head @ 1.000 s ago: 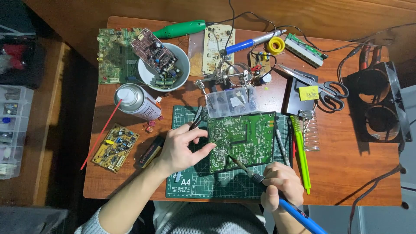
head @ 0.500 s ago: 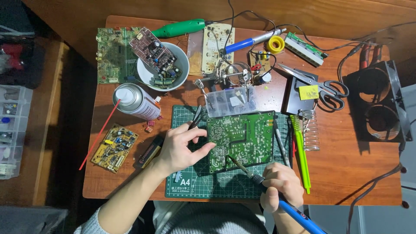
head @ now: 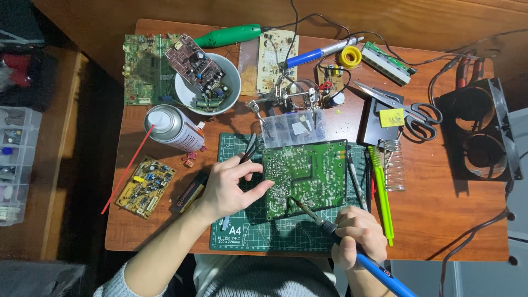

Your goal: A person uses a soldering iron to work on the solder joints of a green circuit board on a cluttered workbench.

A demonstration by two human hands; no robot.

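A green circuit board lies solder side up on a green cutting mat in the middle of the wooden table. My left hand grips the board's left edge with thumb and fingers. My right hand is closed around a blue-handled soldering iron. Its tip touches the board's lower middle. Black tweezers lie just above my left hand.
A spray can with a red straw and a yellow circuit board lie left. A white bowl with boards, a clear parts box, scissors, a green tool and a black fan surround the mat.
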